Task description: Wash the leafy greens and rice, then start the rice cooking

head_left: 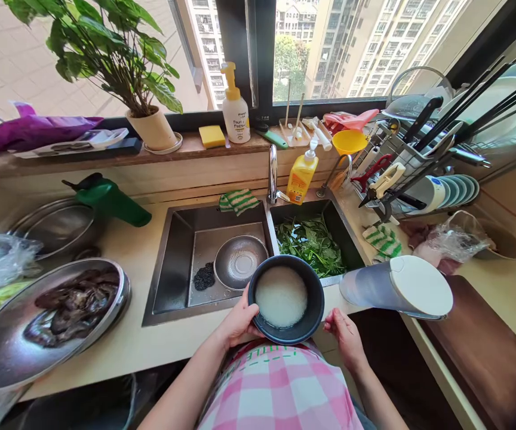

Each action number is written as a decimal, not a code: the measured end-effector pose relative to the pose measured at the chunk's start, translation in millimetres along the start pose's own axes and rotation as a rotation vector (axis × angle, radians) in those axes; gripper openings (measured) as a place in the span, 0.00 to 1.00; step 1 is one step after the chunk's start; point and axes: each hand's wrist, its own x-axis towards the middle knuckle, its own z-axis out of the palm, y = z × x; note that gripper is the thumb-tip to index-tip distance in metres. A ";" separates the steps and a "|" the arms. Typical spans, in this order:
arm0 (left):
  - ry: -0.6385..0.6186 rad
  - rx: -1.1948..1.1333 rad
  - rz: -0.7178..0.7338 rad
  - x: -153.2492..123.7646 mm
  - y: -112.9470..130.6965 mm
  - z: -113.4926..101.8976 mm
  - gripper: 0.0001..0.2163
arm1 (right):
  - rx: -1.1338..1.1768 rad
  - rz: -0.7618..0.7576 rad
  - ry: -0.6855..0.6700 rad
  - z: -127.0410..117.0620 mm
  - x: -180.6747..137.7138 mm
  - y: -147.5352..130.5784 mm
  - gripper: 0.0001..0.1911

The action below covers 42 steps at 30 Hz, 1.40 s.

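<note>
A dark round pot (315, 298) of cloudy white water, with what looks like rice in it, is in front of my body at the sink's near edge. My left hand (242, 319) grips its left rim, thumb over the edge. Just off the pot's right side is my right hand (343, 334), its fingers curled in and nothing visible in them. Behind the pot, a metal strainer bowl (229, 263) and a black scouring pad (204, 277) lie in the left sink basin (172, 263). Leafy greens (309, 242) sit in water in the right basin (352, 245).
A tilted metal bowl (2, 340) of dark shrimp-like seafood stands at left. To the right are a clear container with a white lid (421, 286) and a crowded dish rack (401, 161). The faucet (273, 170) and a yellow bottle (301, 176) rise behind the basins.
</note>
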 end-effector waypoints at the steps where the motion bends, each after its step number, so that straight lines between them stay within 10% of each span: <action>1: -0.003 0.038 0.005 -0.5 2.8 -3.4 0.36 | 0.002 0.008 0.008 1.0 -1.5 1.4 0.24; 9: 0.093 0.460 0.166 35.5 58.3 -20.0 0.24 | 0.044 0.031 0.065 12.7 -20.7 8.9 0.24; 26: -0.258 0.275 -0.176 34.6 31.1 -19.0 0.31 | 0.103 0.075 0.385 -4.8 -71.3 44.0 0.24; 32: -0.195 0.116 -0.104 20.4 2.4 3.3 0.38 | 0.100 -0.077 0.584 -60.9 -67.3 23.9 0.24; 38: -0.012 -0.113 0.001 2.5 -12.0 30.9 0.34 | 0.104 -0.410 0.794 -140.5 -6.4 -58.4 0.24; 42: 0.125 -0.234 0.038 1.4 -10.9 48.3 0.30 | 0.006 -0.429 0.693 -164.6 36.8 -97.3 0.32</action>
